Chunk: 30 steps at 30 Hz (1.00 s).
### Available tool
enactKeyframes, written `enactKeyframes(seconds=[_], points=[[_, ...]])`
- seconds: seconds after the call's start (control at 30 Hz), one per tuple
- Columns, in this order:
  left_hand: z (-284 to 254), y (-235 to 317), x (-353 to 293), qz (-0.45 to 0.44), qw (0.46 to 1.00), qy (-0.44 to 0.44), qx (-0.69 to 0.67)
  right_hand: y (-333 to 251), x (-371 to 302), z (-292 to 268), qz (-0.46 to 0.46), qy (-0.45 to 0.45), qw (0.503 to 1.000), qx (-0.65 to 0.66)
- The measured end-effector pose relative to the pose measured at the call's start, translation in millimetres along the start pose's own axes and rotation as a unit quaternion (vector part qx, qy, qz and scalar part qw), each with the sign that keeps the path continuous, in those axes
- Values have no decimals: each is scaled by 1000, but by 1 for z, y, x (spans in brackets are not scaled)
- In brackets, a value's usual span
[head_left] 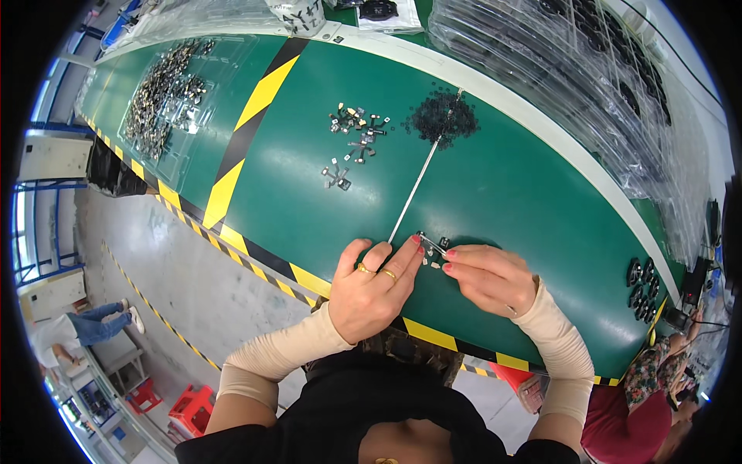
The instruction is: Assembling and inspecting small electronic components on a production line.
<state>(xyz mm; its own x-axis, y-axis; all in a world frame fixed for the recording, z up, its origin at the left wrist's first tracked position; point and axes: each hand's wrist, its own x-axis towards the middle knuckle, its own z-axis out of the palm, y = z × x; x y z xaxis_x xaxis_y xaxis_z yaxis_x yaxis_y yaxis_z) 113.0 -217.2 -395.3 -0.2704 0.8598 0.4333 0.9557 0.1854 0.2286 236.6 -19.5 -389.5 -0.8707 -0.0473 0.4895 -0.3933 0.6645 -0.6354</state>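
Note:
My left hand is closed, its thumb and forefinger pinching a small dark electronic part. My right hand grips metal tweezers, whose tips reach to that part. On the green table just beyond and between my fingers lie another small black part and a few tiny pale pieces. Farther off is a loose group of small black-and-silver parts with short tails. To its right is a heap of tiny black pieces.
A clear tray with many small parts lies at the far left, past a yellow-black tape stripe. Stacked clear plastic trays line the back right. Black round parts sit at the right end. Another person is at the lower right.

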Motion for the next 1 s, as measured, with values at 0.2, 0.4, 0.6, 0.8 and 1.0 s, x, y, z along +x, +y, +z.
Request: enactKeyframes(seconds=[0.2, 0.4, 0.6, 0.8, 1.0], points=[[-1, -1, 3, 3, 1000, 6, -8, 1, -1, -1, 2, 1, 1000, 14], [-1, -4, 1, 12, 1000, 7, -18, 1, 0, -2, 10, 6, 999, 36], [-2, -3, 2, 19, 1000, 9, -14, 2, 0, -2, 1, 15, 1000, 13], [-1, -3, 1, 21, 1000, 10, -11, 1, -2, -2, 15, 15, 999, 31], [-2, -3, 2, 25, 1000, 4, -10, 1, 0, -2, 29, 24, 999, 35]])
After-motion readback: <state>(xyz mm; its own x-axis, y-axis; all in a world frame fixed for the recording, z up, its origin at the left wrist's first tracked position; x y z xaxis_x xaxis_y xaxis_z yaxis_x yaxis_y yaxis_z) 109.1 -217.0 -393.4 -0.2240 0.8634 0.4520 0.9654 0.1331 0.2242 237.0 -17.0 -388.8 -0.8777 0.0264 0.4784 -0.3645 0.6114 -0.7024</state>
